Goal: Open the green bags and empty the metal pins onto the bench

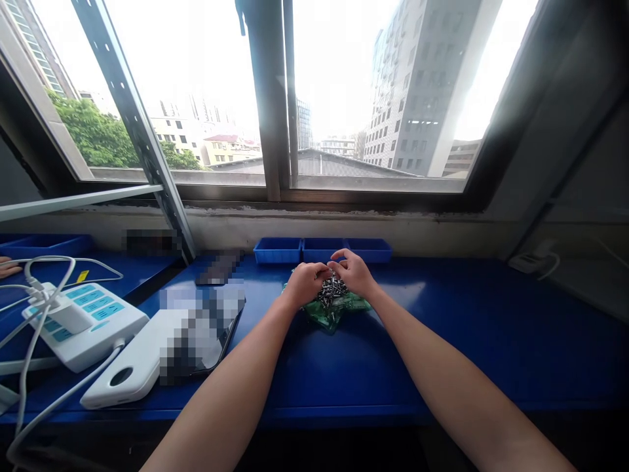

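Observation:
A heap of small metal screws (pixel 332 292) lies on a crumpled green plastic bag (pixel 328 320) on the blue tabletop (pixel 344 380). Above the heap's left side is my left hand (pixel 307 283), its thumb and fingertips pinched together. My right hand (pixel 356 274) meets it from the other side, thumb and index finger curled close to the left fingertips. Whatever is between the fingers of either hand is too small to make out. Just behind the hands stand three blue bins in a row: a left bin (pixel 278 252), a middle bin (pixel 317 246) and a right bin (pixel 373 252).
To the left lie a white power bank (pixel 130 360), a partly blurred phone (pixel 230 331) and a white power strip (pixel 98 321) with looping cables. A metal shelf post (pixel 142 137) rises before the window. Another person's hand (pixel 8 267) shows at the left edge.

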`<act>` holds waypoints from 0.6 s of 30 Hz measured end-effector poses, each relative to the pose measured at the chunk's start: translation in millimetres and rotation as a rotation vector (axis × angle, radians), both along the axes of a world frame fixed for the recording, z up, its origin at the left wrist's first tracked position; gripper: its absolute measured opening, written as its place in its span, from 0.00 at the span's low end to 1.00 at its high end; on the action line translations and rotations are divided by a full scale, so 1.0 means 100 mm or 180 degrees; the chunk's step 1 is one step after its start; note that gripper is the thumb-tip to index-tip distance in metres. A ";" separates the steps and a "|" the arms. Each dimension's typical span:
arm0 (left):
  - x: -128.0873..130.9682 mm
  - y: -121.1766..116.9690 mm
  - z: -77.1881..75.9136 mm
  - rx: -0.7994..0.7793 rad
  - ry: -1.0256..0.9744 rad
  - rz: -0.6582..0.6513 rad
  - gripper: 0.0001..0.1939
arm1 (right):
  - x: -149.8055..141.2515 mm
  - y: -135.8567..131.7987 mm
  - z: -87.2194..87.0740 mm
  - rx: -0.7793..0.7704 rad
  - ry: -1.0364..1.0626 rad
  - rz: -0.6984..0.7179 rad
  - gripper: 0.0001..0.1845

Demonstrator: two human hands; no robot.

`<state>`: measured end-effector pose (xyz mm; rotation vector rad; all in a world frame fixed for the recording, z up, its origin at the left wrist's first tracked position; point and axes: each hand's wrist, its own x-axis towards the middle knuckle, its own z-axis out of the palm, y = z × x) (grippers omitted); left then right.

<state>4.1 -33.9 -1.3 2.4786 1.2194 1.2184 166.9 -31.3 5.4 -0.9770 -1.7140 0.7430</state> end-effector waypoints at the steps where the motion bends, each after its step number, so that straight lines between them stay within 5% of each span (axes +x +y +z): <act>1: 0.00 0.00 0.00 0.0037 -0.0006 0.0049 0.10 | 0.01 0.01 0.00 -0.0012 0.0063 0.0009 0.17; 18: -0.02 -0.02 0.02 -0.0249 -0.0042 0.0295 0.13 | 0.09 -0.03 0.04 -0.0311 0.0679 0.0388 0.25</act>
